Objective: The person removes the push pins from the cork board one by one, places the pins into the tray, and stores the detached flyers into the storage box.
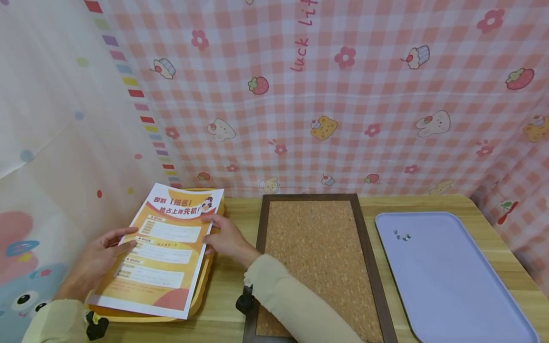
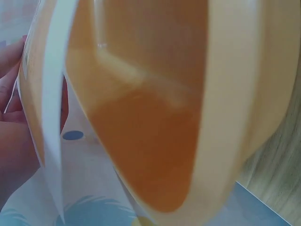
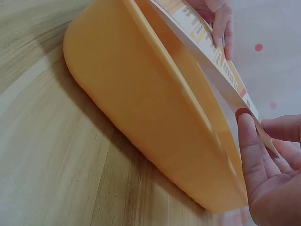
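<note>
A printed sheet of paper [image 1: 165, 252], orange and yellow with white text boxes, is held over a yellow plastic basin [image 1: 198, 300] in the head view. My left hand [image 1: 96, 255] holds the sheet's left edge. On the opposite edge, near the upper corner, my right hand [image 1: 229, 240] pinches the paper. The right wrist view shows the right thumb and fingers [image 3: 254, 155] on either side of the sheet, which tilts above the basin's rim. Seen from the left wrist, the basin's orange inside [image 2: 146, 141] lies beside the paper's edge.
A cork board [image 1: 315, 257] with a dark wooden frame lies mid-table, under my right forearm. Farther right, a lilac tray [image 1: 454, 281] bears several small metallic pieces [image 1: 402, 236]. Patterned cloth [image 1: 300, 109] hangs behind the wooden table and along its left side.
</note>
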`<state>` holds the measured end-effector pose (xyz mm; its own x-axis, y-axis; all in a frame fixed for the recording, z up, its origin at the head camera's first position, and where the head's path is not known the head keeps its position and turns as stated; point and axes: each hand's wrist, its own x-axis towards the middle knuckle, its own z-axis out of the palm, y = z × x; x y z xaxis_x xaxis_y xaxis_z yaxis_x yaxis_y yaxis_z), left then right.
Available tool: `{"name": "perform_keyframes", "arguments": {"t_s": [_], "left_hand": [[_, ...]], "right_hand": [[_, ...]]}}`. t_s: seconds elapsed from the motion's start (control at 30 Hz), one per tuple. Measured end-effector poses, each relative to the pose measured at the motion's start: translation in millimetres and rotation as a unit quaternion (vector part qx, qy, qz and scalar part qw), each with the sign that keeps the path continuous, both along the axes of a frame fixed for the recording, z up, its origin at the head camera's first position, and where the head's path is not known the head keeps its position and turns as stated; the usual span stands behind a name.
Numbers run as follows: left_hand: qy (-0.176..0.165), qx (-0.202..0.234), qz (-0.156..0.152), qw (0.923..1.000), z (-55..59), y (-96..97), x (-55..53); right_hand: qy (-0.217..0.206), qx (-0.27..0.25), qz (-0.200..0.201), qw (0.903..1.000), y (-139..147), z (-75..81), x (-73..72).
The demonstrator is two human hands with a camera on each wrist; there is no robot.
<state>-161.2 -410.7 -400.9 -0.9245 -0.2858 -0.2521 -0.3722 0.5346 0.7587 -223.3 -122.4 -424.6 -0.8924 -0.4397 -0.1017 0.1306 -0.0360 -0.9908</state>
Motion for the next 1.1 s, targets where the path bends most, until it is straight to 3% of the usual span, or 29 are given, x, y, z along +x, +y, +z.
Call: {"name": "perform_keyframes", "arguments": {"t_s": [0.5, 0.73, 1.1], "left_hand": [[-0.027, -0.018, 0.005, 0.9994, -7.8, -7.9, -1.0], [-0.045, -0.016, -0.007, 0.9989, -7.6, -13.7, 1.6], [-0.032, -0.016, -0.033, 0.9988, -7.9, -14.5, 4.0]], "right_hand": [[0.011, 0.035, 0.025, 0.999, -6.3, 1.6, 6.1], [0.005, 0.05, 0.053, 0.9973, -6.9, -1.3, 8.7], [0.003, 0.065, 0.073, 0.9952, -6.5, -4.7, 10.6]]}}
